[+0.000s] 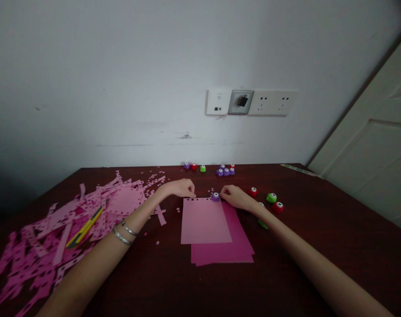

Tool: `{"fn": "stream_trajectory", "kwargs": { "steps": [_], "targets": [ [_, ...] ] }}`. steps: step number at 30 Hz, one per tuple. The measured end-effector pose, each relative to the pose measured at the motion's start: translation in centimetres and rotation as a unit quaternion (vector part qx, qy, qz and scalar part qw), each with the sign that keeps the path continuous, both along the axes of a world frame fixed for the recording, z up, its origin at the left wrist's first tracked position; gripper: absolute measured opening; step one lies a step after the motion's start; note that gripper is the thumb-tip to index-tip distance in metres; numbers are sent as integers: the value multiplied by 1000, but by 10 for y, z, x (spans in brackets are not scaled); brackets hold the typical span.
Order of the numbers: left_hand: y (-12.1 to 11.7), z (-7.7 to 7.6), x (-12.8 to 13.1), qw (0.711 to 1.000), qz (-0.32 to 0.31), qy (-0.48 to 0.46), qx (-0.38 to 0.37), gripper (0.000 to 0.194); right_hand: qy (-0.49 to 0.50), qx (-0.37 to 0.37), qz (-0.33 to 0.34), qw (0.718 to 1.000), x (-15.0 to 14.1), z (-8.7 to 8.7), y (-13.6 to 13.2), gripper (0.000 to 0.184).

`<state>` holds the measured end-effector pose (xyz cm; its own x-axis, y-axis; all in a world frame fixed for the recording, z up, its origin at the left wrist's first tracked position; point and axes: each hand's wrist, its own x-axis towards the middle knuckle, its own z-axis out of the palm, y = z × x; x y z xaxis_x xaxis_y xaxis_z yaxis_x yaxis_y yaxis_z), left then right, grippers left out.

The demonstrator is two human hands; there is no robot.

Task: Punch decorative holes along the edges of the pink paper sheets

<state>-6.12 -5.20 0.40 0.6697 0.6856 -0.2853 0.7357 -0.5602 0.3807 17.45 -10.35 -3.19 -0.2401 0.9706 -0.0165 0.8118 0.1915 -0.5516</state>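
Note:
A light pink paper sheet (205, 224) lies partly over darker pink sheets (240, 240), with a row of small punched holes along its far edge. My left hand (183, 188) has its fingers closed at that edge, near the far left corner. At the far right corner, my right hand (233, 196) pinches the edge of the same sheet. Just left of the right fingertips, a purple craft punch (215, 197) sits on the far edge. The fingertips of both hands are small and partly hidden.
Punched paper strips and scraps (45, 246) are heaped at left, with a yellow utility knife (84, 226) on them. Purple punches (226, 172) stand near the wall. A red punch (278, 207) and a green punch (271, 197) lie right of my right hand.

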Motion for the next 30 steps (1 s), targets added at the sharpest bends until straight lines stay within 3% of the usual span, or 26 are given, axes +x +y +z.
{"fn": "stream_trajectory", "kwargs": {
  "steps": [4, 8, 13, 17, 30],
  "targets": [
    [0, 9, -3, 998, 35, 3, 52, 25, 9, 54, -16, 998, 3, 8, -1, 28],
    [-3, 17, 2, 996, 26, -27, 80, 35, 49, -36, -29, 998, 6, 24, -3, 43],
    [-7, 25, 21, 994, -3, -109, -3, 44, 64, -140, 29, 988, 5, 40, -4, 52],
    [-2, 27, 37, 991, -7, -119, -66, 51, 66, -181, 50, 980, 1, 40, 1, 55],
    [25, 9, 68, 959, -30, -11, -281, 48, 41, -322, 51, 944, -2, 36, 18, 35]
  ]
}}
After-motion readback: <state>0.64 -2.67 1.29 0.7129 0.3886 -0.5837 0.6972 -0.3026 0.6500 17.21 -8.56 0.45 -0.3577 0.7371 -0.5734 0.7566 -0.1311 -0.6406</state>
